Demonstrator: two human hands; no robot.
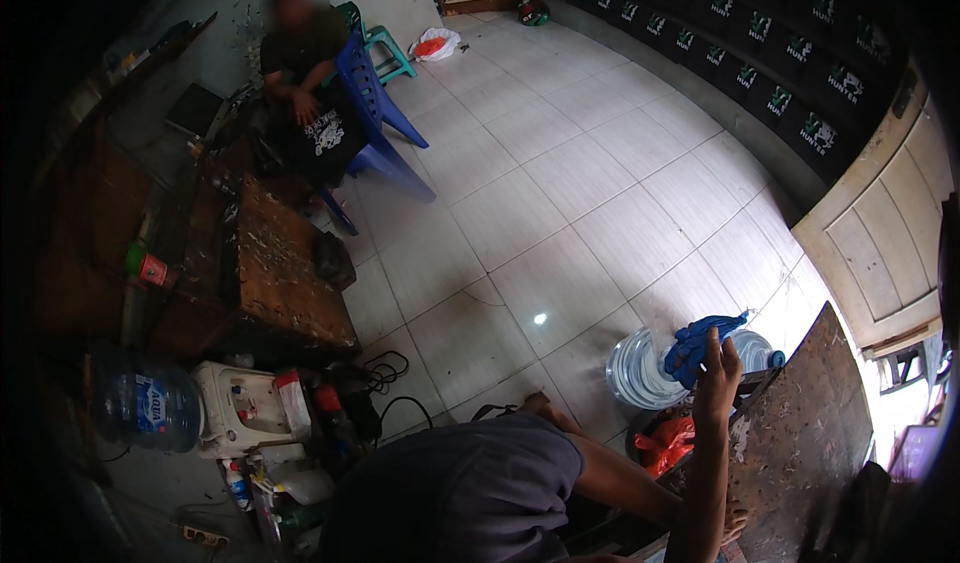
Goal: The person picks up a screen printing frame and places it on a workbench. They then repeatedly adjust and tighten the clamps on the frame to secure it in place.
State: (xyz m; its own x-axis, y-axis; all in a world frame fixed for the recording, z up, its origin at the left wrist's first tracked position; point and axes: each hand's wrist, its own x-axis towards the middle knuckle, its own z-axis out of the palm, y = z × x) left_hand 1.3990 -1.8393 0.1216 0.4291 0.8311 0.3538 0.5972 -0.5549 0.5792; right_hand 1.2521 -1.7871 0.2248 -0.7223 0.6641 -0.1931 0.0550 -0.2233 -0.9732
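Note:
In my raised right hand (pixel 716 368) is a crumpled blue plastic bag (pixel 692 351), bunched up and pinched by the fingers. It is held above large clear water jugs (pixel 640 371) that lie on the floor beside the table. My left arm reaches across behind the right forearm. The left hand (pixel 736 521) is partly hidden there, its fingers bent over the edge of the worn dark table (pixel 800 443). Under my right hand, a red plastic bag (pixel 668 445) sits next to the table's side.
A person (pixel 308 73) sits on a blue plastic chair (pixel 385 113) at the far left. A worn wooden desk (pixel 290 253), a water jug (pixel 150 403) and a white dispenser (pixel 245 408) stand at left. Cables (pixel 388 368) lie on the tiles. A door (pixel 880 213) is at right.

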